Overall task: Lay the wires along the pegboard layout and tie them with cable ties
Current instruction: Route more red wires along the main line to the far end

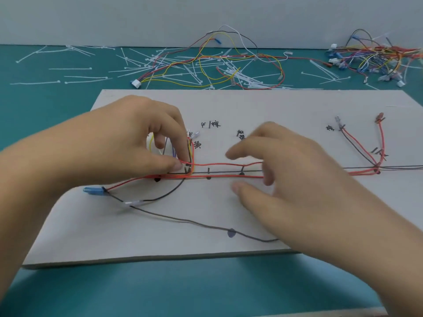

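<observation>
As the left hand (142,138) pinched thin red wires (219,164) at a corner peg (187,166), they ran rightward across the flat grey pegboard (160,225).
The blurred right hand (286,170), fingers spread, covered that run; grip unclear.

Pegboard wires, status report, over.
Left hand pinches red wire at the bend. Right hand blurred over it, grip unclear. Cable ties loose beyond pegboard.

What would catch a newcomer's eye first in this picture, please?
The left hand pinches red wires at a peg on the pale board, while the blurred right hand is open over them. Behind the board, white cable ties and tangled coloured wires litter the green table.
</observation>
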Available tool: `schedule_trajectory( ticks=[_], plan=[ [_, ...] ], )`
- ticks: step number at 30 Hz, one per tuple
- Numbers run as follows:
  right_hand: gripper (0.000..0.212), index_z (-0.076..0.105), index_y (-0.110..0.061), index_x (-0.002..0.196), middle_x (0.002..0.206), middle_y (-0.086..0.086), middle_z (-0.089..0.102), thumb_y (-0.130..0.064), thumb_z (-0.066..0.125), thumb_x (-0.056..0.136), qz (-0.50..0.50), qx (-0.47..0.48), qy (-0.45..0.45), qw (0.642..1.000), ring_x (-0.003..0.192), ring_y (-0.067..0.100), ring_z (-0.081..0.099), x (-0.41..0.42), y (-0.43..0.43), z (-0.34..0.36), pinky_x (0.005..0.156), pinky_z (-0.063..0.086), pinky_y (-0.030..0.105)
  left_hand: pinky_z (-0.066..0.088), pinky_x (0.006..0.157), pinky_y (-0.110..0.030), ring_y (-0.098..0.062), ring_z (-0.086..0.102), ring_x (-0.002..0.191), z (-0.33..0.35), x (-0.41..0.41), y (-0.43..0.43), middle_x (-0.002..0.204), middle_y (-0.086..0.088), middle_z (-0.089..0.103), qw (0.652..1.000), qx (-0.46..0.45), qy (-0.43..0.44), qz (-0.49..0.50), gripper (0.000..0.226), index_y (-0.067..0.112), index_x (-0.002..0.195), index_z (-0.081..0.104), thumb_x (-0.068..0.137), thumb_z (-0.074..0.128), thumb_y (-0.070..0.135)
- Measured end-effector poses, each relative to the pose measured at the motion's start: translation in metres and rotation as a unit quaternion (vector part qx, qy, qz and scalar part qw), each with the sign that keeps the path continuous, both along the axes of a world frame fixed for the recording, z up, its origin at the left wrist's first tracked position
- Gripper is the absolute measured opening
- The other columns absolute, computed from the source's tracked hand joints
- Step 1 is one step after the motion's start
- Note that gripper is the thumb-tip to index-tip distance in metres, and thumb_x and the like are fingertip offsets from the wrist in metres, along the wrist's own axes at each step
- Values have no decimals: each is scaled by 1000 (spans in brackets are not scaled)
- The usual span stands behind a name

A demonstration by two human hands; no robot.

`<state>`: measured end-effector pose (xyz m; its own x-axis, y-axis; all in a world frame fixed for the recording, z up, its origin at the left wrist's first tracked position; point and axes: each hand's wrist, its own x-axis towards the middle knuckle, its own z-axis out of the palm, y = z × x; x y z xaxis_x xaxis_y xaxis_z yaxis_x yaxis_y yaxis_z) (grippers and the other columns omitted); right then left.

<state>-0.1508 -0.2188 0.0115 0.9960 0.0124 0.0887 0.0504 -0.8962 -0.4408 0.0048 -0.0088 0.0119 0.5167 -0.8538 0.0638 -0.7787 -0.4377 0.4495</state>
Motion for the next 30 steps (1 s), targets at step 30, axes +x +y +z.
schedule_trajectory(
  ticks=[30],
  plan=[
    [16, 65, -30, 79, 79, -12, 62, -15, 62, 76, -28, -17, 59, 998, 73, 6, 57, 51, 2, -5, 63, 50, 30, 53, 63, -40, -28, 65, 70, -19, 10, 9, 82, 2, 75, 988, -80, 125, 34, 11, 46, 86, 80, 75, 77, 48]
  ],
)
